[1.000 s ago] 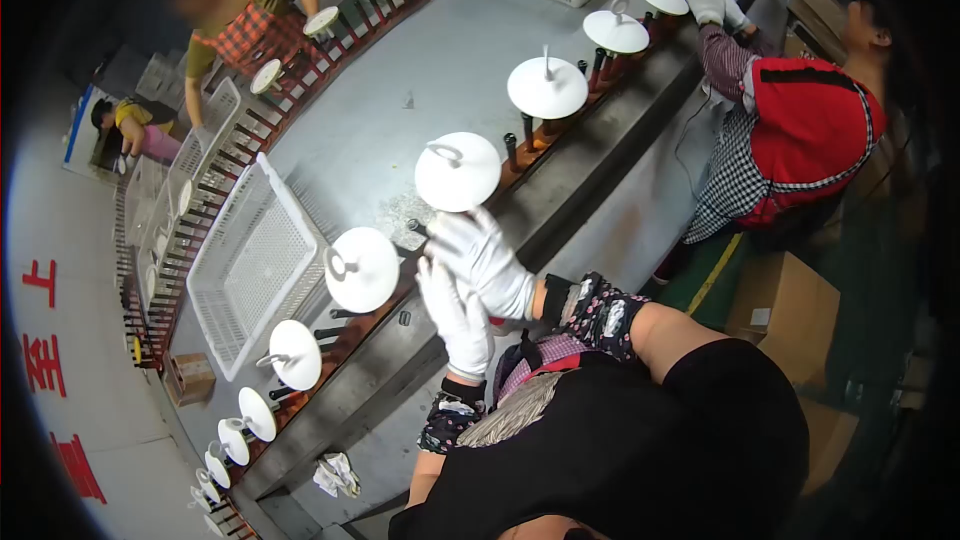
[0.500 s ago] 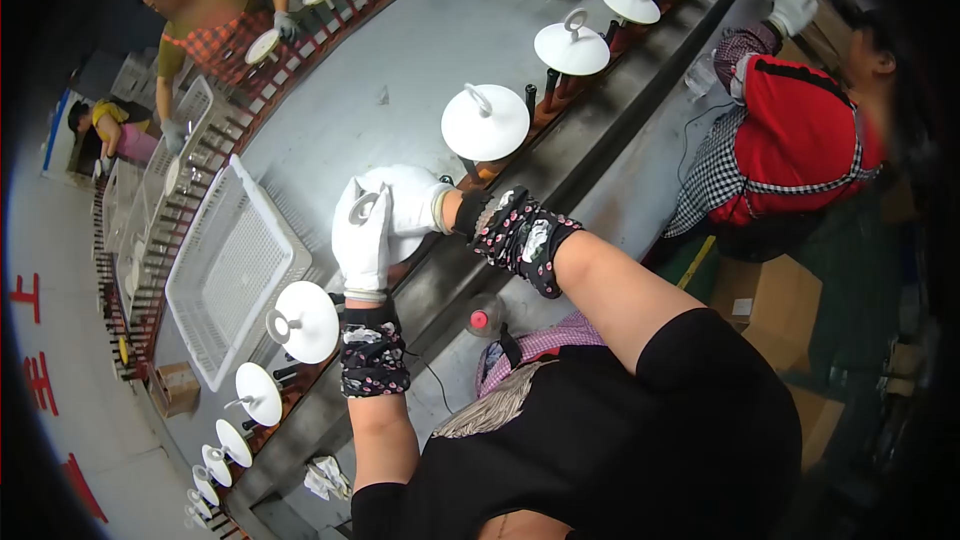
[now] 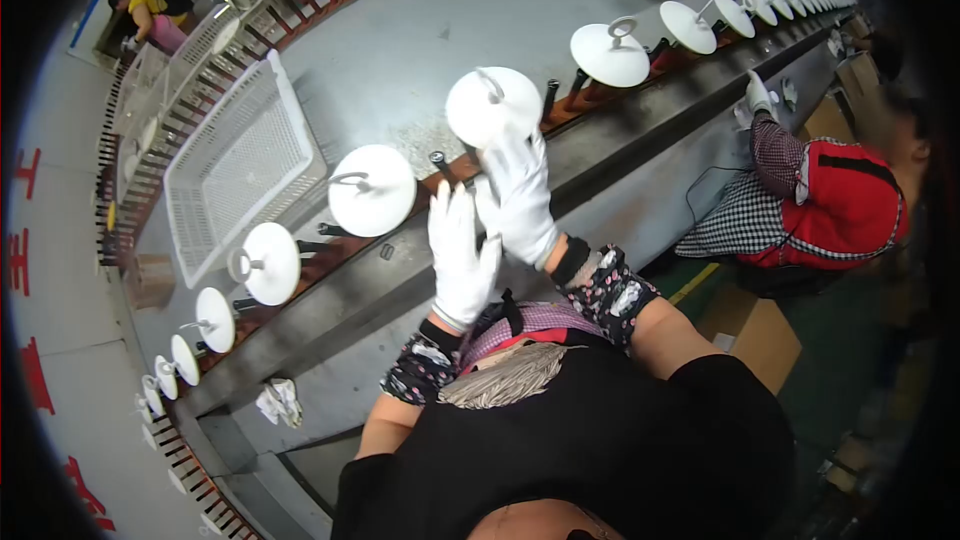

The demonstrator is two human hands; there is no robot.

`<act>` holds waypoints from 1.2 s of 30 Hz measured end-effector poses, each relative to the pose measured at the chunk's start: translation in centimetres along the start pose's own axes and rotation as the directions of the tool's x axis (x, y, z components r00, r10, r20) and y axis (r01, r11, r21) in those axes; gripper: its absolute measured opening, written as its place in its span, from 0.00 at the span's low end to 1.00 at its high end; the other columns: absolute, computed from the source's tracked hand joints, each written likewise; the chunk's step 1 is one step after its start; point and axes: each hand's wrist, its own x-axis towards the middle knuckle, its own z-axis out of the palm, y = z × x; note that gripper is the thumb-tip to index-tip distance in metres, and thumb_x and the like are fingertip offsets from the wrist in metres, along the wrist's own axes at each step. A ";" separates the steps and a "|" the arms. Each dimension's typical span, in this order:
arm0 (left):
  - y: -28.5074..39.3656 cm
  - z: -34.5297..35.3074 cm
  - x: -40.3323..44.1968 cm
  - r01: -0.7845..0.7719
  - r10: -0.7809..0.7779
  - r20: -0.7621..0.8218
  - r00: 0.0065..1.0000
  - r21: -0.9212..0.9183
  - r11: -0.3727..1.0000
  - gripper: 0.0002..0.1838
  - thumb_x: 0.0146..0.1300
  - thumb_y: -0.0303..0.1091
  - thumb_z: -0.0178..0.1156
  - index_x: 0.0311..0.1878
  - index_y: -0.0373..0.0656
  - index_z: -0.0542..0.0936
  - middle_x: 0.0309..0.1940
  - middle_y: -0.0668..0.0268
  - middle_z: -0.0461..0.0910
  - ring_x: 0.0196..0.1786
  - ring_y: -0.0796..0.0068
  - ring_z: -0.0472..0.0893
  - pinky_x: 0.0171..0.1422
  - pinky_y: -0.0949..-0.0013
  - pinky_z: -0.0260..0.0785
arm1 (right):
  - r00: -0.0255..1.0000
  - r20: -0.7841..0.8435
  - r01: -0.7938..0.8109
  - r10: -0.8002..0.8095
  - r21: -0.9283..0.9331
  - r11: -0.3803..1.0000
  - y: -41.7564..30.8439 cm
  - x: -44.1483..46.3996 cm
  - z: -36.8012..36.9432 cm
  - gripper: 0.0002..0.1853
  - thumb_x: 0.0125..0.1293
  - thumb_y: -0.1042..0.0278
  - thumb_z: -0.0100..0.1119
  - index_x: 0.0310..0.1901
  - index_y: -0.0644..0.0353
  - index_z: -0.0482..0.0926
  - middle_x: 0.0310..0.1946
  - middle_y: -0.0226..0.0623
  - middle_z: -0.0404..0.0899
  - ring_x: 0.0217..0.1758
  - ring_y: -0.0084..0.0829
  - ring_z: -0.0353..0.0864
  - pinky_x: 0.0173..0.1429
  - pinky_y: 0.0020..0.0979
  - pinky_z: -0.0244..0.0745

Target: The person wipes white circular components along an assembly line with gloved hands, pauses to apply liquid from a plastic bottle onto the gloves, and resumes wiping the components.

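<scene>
Your left hand (image 3: 460, 255) is nearest, fingers straight and holding nothing. Your right hand (image 3: 520, 195) is a bit farther out, fingers spread and not curled round anything; the tips overlap the near edge of the white disc (image 3: 480, 112), but I can't tell if they're touching. That disc sits on the rail side of the grey table (image 3: 385, 60), loop (image 3: 492, 86) upward. I'd go light on the rim, keep it level and not knock the loop. Watch the black peg (image 3: 438, 159) just past your left fingertips, and the neighbouring disc (image 3: 372, 192) to the left, easy to clip with a sleeve. Beyond that there's a white basket (image 3: 240, 155), and the co-worker in red (image 3: 855, 195) is well apart on your right.
</scene>
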 end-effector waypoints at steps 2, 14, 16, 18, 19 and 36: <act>0.5 1.4 3.9 0.005 -0.002 -0.026 1.000 0.134 0.991 0.39 0.73 0.33 0.66 0.83 0.31 0.64 0.83 0.37 0.61 0.87 0.37 0.58 0.90 0.44 0.50 | 0.990 -0.106 -0.088 0.094 0.062 0.994 3.6 2.5 0.4 0.27 0.66 0.60 0.65 0.61 0.71 0.80 0.71 0.58 0.74 0.79 0.58 0.68 0.87 0.62 0.50; -6.2 4.4 16.8 0.211 -0.212 -0.061 0.975 -0.022 0.977 0.26 0.73 0.45 0.68 0.65 0.34 0.84 0.58 0.46 0.87 0.65 0.43 0.83 0.73 0.51 0.75 | 0.870 0.459 0.090 -0.181 0.213 0.973 9.0 12.5 5.0 0.17 0.68 0.55 0.58 0.51 0.55 0.85 0.48 0.43 0.88 0.57 0.43 0.88 0.71 0.43 0.76; -6.1 4.9 15.1 0.180 -0.194 -0.173 0.966 -0.092 0.979 0.25 0.74 0.43 0.68 0.64 0.34 0.84 0.59 0.47 0.87 0.67 0.43 0.82 0.75 0.51 0.73 | 0.930 0.224 0.239 -0.291 0.234 0.942 8.5 11.0 5.0 0.16 0.69 0.56 0.58 0.51 0.55 0.85 0.50 0.43 0.89 0.58 0.43 0.89 0.72 0.44 0.76; -4.7 6.0 13.8 0.131 -0.148 -0.274 0.950 -0.079 0.988 0.21 0.73 0.37 0.67 0.63 0.35 0.86 0.60 0.50 0.88 0.73 0.47 0.80 0.82 0.49 0.66 | 0.976 0.120 0.153 -0.181 0.212 0.965 8.9 8.4 4.8 0.20 0.70 0.56 0.56 0.55 0.58 0.85 0.60 0.44 0.85 0.70 0.47 0.81 0.79 0.50 0.69; -2.5 5.8 13.6 0.089 -0.053 -0.186 0.981 0.189 0.978 0.23 0.76 0.30 0.59 0.70 0.30 0.80 0.73 0.45 0.78 0.80 0.47 0.72 0.87 0.48 0.57 | 0.977 0.004 0.208 -0.211 0.151 0.966 9.0 7.8 2.9 0.21 0.70 0.55 0.55 0.58 0.58 0.85 0.63 0.45 0.83 0.73 0.49 0.78 0.81 0.53 0.67; 5.3 19.4 26.7 0.041 -0.045 0.087 0.995 0.052 0.998 0.32 0.72 0.48 0.69 0.71 0.37 0.77 0.67 0.45 0.80 0.70 0.42 0.78 0.74 0.48 0.70 | 0.980 0.181 0.116 -0.085 -0.172 0.978 25.8 12.5 -6.0 0.21 0.66 0.50 0.61 0.55 0.52 0.83 0.57 0.40 0.84 0.68 0.42 0.80 0.77 0.50 0.68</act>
